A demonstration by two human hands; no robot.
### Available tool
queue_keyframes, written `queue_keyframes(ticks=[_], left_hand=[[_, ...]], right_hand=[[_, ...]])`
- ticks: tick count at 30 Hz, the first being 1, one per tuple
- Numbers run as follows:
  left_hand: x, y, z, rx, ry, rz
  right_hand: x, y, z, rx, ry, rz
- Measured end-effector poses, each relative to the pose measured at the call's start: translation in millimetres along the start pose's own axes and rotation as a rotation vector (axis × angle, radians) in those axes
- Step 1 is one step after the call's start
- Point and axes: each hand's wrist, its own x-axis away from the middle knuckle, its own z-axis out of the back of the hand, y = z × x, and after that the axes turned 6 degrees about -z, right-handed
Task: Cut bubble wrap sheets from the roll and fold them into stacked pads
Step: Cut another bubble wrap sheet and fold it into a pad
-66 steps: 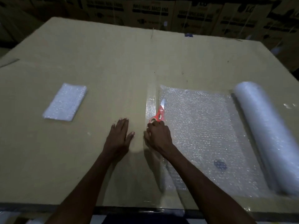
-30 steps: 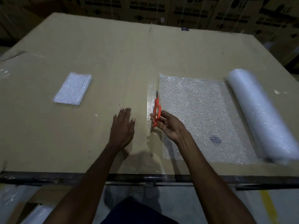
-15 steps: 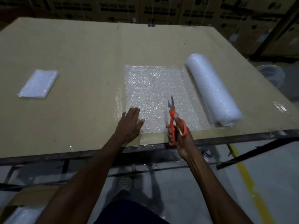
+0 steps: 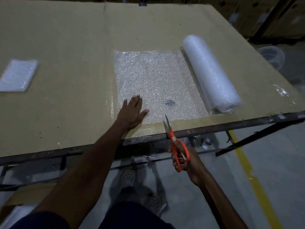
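left hand [image 4: 132,111] flat, fingers straight, presses unrolled sheet [image 4: 155,83] near its front left corner. right hand [image 4: 184,161] grips orange scissors [image 4: 173,142], blades slightly apart at sheet's front edge. roll [image 4: 211,73] lies at sheet's right end. advice: keep sheet taut, cut straight, parallel to roll.

A: We lose the folded pad [image 4: 17,75] at the left edge, so its near corner is cut off. The surface [image 4: 66,47] runs out of frame at the top and left.

B: We can't see the right hand [image 4: 188,161] grip in full. Its fingers hide part of the scissors [image 4: 175,142] handles. The left hand [image 4: 132,111] covers the sheet [image 4: 156,80] corner under its palm.

A: Dark blotch [image 4: 169,102] on the sheet, we can't tell what it is. Container [image 4: 272,57] on the floor at right is too dim to identify.

B: The roll [image 4: 209,73] hides the sheet edge beneath it.
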Motion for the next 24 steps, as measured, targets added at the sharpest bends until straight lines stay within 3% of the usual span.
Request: queue_keyframes(ticks=[24], left_hand=[[4,-7,-10,0.079,0.067,-0.009]], right_hand=[[-14,-6,-11,-0.034,0.077,0.008]])
